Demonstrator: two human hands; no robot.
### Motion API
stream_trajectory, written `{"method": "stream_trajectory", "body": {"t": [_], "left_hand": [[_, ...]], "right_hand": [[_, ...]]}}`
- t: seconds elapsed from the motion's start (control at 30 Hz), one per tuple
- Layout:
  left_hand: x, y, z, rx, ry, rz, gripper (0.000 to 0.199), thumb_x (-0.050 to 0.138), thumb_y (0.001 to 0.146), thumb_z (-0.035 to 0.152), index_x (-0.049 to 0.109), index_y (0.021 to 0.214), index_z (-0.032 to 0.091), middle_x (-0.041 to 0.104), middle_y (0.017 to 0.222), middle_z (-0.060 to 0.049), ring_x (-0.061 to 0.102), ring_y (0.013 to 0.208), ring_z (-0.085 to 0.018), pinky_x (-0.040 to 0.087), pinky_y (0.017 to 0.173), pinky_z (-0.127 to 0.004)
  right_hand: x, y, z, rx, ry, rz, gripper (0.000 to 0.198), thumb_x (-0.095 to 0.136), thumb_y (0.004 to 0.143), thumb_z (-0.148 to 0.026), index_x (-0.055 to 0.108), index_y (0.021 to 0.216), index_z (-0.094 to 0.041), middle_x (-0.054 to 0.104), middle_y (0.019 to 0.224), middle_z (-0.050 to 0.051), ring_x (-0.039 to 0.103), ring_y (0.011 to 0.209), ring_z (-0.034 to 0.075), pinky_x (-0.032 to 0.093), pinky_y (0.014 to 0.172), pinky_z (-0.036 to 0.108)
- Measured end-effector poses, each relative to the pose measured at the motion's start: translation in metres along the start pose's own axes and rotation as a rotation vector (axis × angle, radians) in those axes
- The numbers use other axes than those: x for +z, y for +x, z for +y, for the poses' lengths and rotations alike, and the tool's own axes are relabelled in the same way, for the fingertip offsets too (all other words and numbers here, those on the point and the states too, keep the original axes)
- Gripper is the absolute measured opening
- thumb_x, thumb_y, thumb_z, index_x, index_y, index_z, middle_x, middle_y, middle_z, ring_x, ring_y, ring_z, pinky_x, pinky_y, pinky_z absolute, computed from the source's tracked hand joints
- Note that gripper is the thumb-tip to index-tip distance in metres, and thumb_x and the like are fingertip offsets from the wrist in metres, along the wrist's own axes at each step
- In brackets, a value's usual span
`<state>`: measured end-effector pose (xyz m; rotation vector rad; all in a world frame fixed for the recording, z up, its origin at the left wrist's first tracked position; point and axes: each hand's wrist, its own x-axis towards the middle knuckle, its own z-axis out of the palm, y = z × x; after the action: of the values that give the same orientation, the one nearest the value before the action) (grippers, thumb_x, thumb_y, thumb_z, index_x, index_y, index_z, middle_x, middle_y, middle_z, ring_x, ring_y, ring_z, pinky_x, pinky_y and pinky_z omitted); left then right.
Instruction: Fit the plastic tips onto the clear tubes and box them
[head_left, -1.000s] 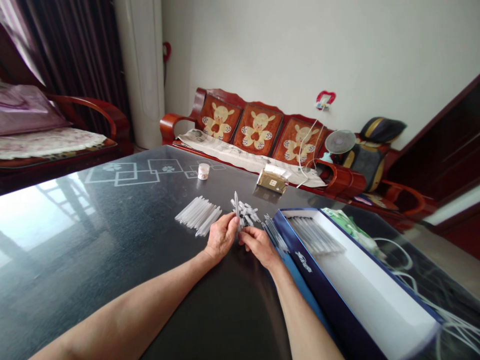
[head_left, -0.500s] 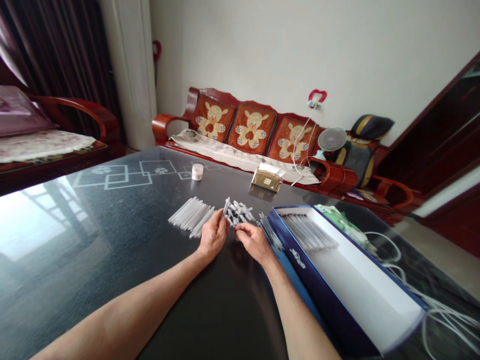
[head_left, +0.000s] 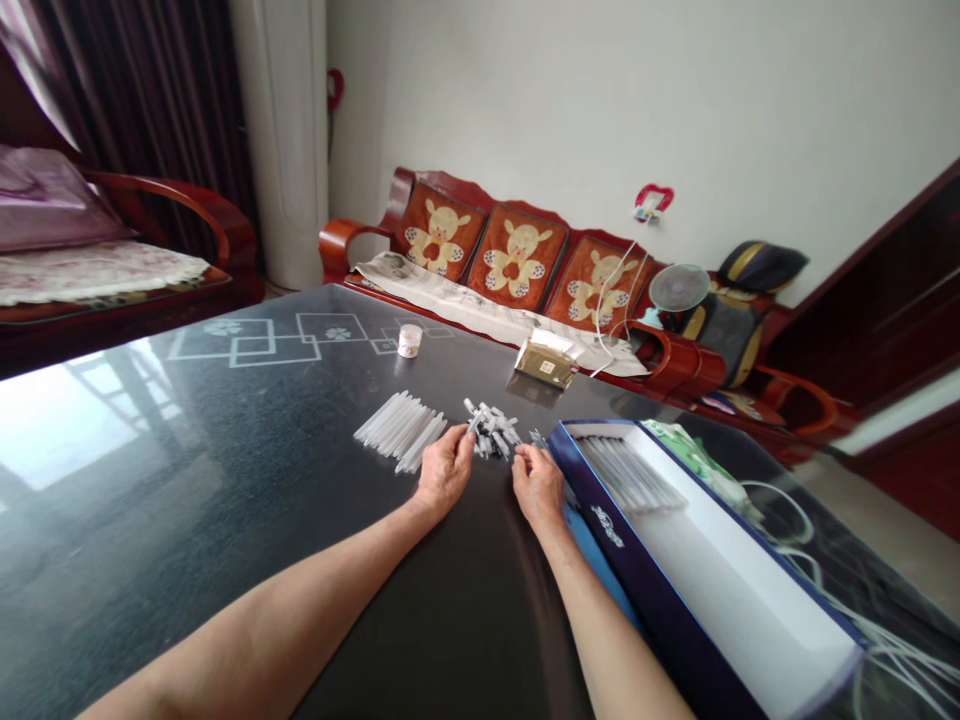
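My left hand is closed around a translucent pen barrel, whose end sticks up past the thumb. Just left of it lies a row of clear pen barrels on the dark tabletop. Beyond my fingers is a loose heap of small white and grey pen parts. My right hand has its fingertips pinched together at the near right edge of that heap; anything between them is too small to make out. Thin refills show just behind it, mostly hidden by the hand.
A long blue box with white inside stands on the right, holding finished-looking pens at its far end. Beyond are a tissue box and a small white jar. White cables lie right of the box.
My hands have drawn apart; the right one has moved right, toward the refills and box. My left hand still grips the barrel. The camera view has shifted slightly.
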<state>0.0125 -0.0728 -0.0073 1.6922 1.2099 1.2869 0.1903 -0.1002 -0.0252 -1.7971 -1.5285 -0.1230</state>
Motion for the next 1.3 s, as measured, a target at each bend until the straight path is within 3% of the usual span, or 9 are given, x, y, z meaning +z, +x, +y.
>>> {"method": "stream_trajectory", "body": {"t": [0.17, 0.37, 0.5, 0.6, 0.73, 0.83, 1.07, 1.3], "left_hand": [[0.0, 0.0, 0.001, 0.015, 0.008, -0.005, 0.033, 0.043, 0.092, 0.036, 0.068, 0.103, 0.016, 0.064, 0.069, -0.001, 0.057, 0.064, -0.013, 0.043, 0.065, -0.022], [0.001, 0.0, -0.002, 0.018, 0.024, -0.023, 0.031, 0.043, 0.092, 0.034, 0.068, 0.104, 0.018, 0.067, 0.073, -0.002, 0.06, 0.068, -0.013, 0.043, 0.066, -0.022], [0.002, 0.0, -0.002, 0.017, 0.046, -0.03, 0.03, 0.044, 0.092, 0.033, 0.067, 0.105, 0.019, 0.068, 0.073, -0.002, 0.062, 0.068, -0.014, 0.044, 0.065, -0.022], [0.002, -0.001, -0.001, 0.051, 0.096, -0.055, 0.03, 0.043, 0.093, 0.033, 0.067, 0.106, 0.019, 0.069, 0.074, -0.002, 0.064, 0.069, -0.014, 0.045, 0.067, -0.023], [0.003, -0.005, -0.001, 0.166, 0.176, -0.144, 0.031, 0.043, 0.092, 0.031, 0.064, 0.113, 0.02, 0.072, 0.082, -0.004, 0.067, 0.074, -0.016, 0.048, 0.07, -0.024], [0.004, -0.009, -0.001, 0.25, 0.233, -0.198, 0.03, 0.043, 0.093, 0.03, 0.063, 0.114, 0.022, 0.073, 0.092, -0.005, 0.069, 0.08, -0.018, 0.05, 0.072, -0.024], [0.003, -0.013, 0.002, 0.349, 0.362, -0.278, 0.028, 0.041, 0.094, 0.03, 0.063, 0.11, 0.021, 0.072, 0.097, -0.007, 0.068, 0.087, -0.019, 0.051, 0.075, -0.026], [0.002, -0.014, 0.005, 0.344, 0.453, -0.304, 0.026, 0.04, 0.095, 0.03, 0.062, 0.107, 0.022, 0.071, 0.093, -0.005, 0.068, 0.083, -0.019, 0.05, 0.071, -0.026]], "right_hand": [[0.001, 0.029, -0.016, -0.029, -0.15, -0.111, 0.028, 0.048, 0.083, -0.028, 0.073, 0.09, -0.018, 0.07, 0.085, 0.01, 0.064, 0.081, 0.021, 0.046, 0.079, 0.029], [0.014, 0.049, -0.032, 0.051, -0.256, -0.264, 0.014, 0.06, 0.072, -0.021, 0.074, 0.073, -0.025, 0.071, 0.074, 0.004, 0.064, 0.068, 0.019, 0.042, 0.062, 0.026], [0.014, 0.048, -0.029, 0.025, -0.22, -0.22, 0.013, 0.058, 0.073, -0.019, 0.071, 0.073, -0.022, 0.07, 0.077, 0.007, 0.063, 0.071, 0.019, 0.043, 0.066, 0.028], [0.007, 0.044, -0.025, 0.087, 0.021, -0.152, 0.013, 0.058, 0.075, -0.025, 0.069, 0.079, -0.019, 0.068, 0.081, 0.008, 0.063, 0.077, 0.021, 0.046, 0.072, 0.031], [0.0, 0.027, -0.023, 0.396, 0.724, -0.137, 0.039, 0.063, 0.073, -0.044, 0.062, 0.104, -0.021, 0.067, 0.084, 0.003, 0.062, 0.074, 0.018, 0.049, 0.062, 0.029], [-0.001, 0.011, -0.023, 0.517, 1.113, -0.139, 0.048, 0.069, 0.069, -0.043, 0.057, 0.112, -0.026, 0.066, 0.084, 0.0, 0.063, 0.074, 0.015, 0.051, 0.063, 0.027], [0.004, 0.003, -0.022, 0.596, 1.364, -0.015, 0.031, 0.075, 0.067, -0.031, 0.061, 0.093, -0.025, 0.067, 0.082, -0.001, 0.065, 0.076, 0.014, 0.056, 0.073, 0.031], [-0.002, 0.003, -0.028, 0.613, 1.514, -0.011, 0.034, 0.081, 0.062, -0.026, 0.062, 0.089, -0.022, 0.072, 0.088, -0.001, 0.068, 0.082, 0.013, 0.056, 0.071, 0.024]]}}
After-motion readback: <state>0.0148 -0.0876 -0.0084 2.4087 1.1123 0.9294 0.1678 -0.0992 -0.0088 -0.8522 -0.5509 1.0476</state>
